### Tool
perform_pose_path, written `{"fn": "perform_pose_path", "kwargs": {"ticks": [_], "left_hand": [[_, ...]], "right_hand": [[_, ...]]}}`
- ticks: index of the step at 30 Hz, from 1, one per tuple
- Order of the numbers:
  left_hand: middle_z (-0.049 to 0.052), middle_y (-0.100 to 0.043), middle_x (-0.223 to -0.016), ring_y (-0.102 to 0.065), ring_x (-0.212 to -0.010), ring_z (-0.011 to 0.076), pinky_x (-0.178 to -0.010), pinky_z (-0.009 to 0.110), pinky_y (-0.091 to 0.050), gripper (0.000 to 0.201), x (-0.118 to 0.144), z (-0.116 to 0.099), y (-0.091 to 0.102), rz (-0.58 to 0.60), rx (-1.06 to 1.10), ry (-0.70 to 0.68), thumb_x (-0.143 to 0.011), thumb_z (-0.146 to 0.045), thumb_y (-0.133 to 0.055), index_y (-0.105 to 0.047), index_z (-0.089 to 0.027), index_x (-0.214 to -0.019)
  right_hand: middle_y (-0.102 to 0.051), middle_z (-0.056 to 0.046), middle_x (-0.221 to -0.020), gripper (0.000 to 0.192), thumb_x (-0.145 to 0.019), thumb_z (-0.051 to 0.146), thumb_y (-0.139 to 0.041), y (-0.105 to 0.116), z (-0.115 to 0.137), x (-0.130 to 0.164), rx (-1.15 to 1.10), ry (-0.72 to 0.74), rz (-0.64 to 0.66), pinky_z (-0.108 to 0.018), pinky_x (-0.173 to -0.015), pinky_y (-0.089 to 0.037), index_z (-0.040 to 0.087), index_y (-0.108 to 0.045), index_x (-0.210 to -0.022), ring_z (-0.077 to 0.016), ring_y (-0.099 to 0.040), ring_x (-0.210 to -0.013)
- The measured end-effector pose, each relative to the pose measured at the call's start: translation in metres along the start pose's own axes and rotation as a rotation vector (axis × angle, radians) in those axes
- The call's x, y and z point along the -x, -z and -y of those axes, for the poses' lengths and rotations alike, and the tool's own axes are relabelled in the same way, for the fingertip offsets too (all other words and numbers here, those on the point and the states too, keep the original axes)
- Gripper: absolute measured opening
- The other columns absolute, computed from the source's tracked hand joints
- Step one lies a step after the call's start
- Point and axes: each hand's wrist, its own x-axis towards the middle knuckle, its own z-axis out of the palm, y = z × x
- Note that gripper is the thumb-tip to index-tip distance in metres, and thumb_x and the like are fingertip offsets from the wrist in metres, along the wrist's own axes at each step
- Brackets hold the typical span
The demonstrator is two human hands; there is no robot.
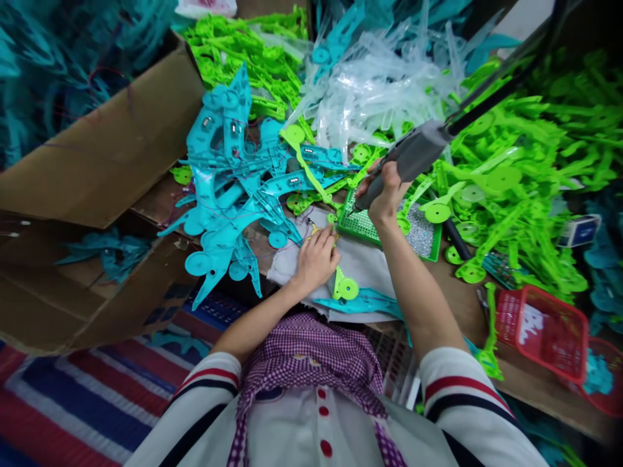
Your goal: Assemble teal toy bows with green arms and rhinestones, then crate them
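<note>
My right hand (385,191) grips a grey electric screwdriver (406,159) that hangs from a dark cable; its tip points down at a green tray (363,227) of small screws. My left hand (316,258) rests on a white cloth (360,263) and presses down a lime-green plastic part (343,285) with a round end. Its fingers are closed over the part's upper end, next to a small yellow piece. A teal plastic part (363,303) lies under the green one at the table's near edge.
Teal plastic parts (238,175) with thin wires are heaped to the left. Lime-green parts (516,188) pile up on the right, clear ones (384,84) at the back. Open cardboard boxes (107,149) stand at left. Red baskets (548,331) sit at the right edge.
</note>
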Motion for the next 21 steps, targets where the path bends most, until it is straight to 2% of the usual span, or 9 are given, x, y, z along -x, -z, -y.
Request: {"fn": "perform_pose_path", "kwargs": {"ticks": [5, 9, 15, 21], "left_hand": [[0.009, -0.048, -0.154, -0.048, -0.137, 0.0265, -0.109, 0.043, -0.045, 0.042, -0.001, 0.001, -0.001, 0.016, -0.023, -0.015, -0.093, -0.019, -0.047, -0.057, -0.016, -0.134], [0.009, -0.045, -0.156, -0.047, -0.136, 0.0286, -0.105, 0.045, -0.047, 0.043, -0.005, 0.0, 0.003, 0.08, -0.046, -0.033, -0.092, -0.019, -0.048, -0.057, -0.017, -0.133], [0.011, -0.046, -0.154, -0.052, -0.128, 0.0301, -0.098, 0.045, -0.05, 0.035, -0.01, -0.003, 0.01, 0.094, -0.096, -0.052, -0.092, -0.021, -0.048, -0.062, -0.017, -0.124], [0.013, -0.047, -0.153, -0.052, -0.127, 0.031, -0.098, 0.045, -0.049, 0.035, -0.01, -0.002, 0.009, 0.087, -0.122, -0.067, -0.092, -0.021, -0.048, -0.061, -0.015, -0.124]], "right_hand": [[-0.04, 0.006, -0.051, 0.055, -0.075, 0.083, -0.052, 0.007, 0.024, -0.006, 0.013, -0.002, -0.031, -0.036, -0.05, -0.055, 0.028, -0.054, -0.077, -0.019, -0.063, -0.051], [-0.043, 0.004, -0.052, 0.061, -0.077, 0.088, -0.04, 0.0, 0.038, -0.005, 0.027, -0.006, 0.027, -0.034, -0.045, -0.049, 0.029, -0.055, -0.08, -0.0183, -0.06, -0.05], [-0.049, 0.005, -0.052, 0.052, -0.074, 0.079, -0.059, -0.032, 0.015, 0.008, -0.01, -0.033, 0.133, -0.034, -0.051, -0.054, 0.027, -0.06, -0.079, -0.016, -0.06, -0.051], [-0.048, 0.006, -0.051, 0.056, -0.07, 0.081, -0.062, -0.033, 0.001, 0.007, 0.004, -0.111, 0.134, -0.031, -0.048, -0.054, 0.025, -0.063, -0.079, -0.0153, -0.061, -0.053]]}}
